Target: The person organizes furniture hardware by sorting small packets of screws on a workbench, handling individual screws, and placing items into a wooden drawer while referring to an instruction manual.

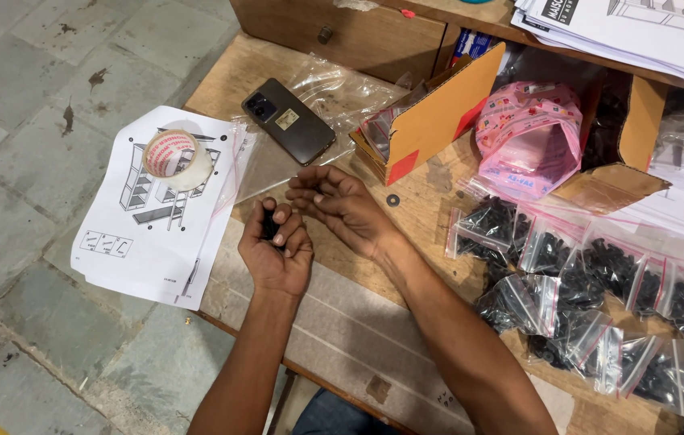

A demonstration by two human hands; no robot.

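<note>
My left hand is curled palm-up around a small heap of black screws, resting on the wooden table. My right hand lies palm-up just to its right, fingers loosely bent toward the left hand, with nothing visible in it. A single black washer lies on the table beside the right hand.
A dark phone lies on clear plastic bags. A tape roll sits on an instruction sheet overhanging the table's left edge. An open cardboard box, a pink bag and several zip bags of black screws crowd the right.
</note>
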